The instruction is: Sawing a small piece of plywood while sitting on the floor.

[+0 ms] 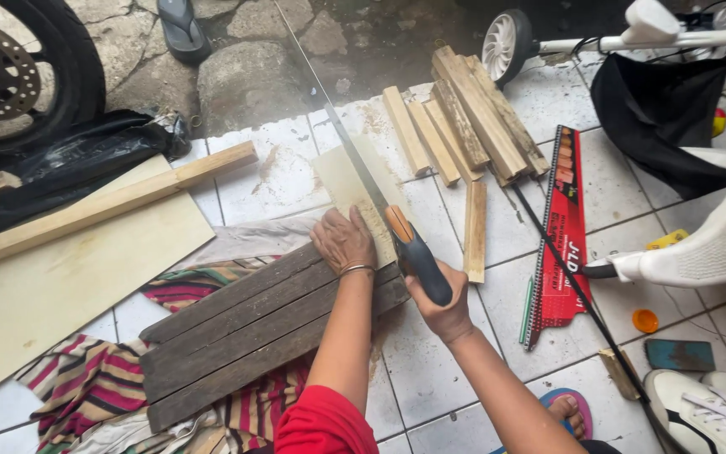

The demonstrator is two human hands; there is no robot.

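Observation:
My right hand (pixel 440 308) grips the black and orange handle of a hand saw (pixel 355 164), whose long blade runs up and to the left across a thin pale plywood piece (pixel 342 181). My left hand (pixel 343 241) lies flat, palm down, on that plywood where it rests on a dark grey slatted wooden board (pixel 245 332). The blade sits just to the right of my left hand's fingers. A bangle is on my left wrist. The dark board lies on a striped cloth (pixel 86 378).
Several short wood offcuts (pixel 464 126) lie piled ahead, one more offcut (pixel 475 231) beside the saw. A red saw sleeve (pixel 560 227) lies at right. At left are a large plywood sheet (pixel 52 277), a long batten (pixel 102 210) and a motorbike wheel (pixel 18 67). A white shoe (pixel 707 412) lies at bottom right.

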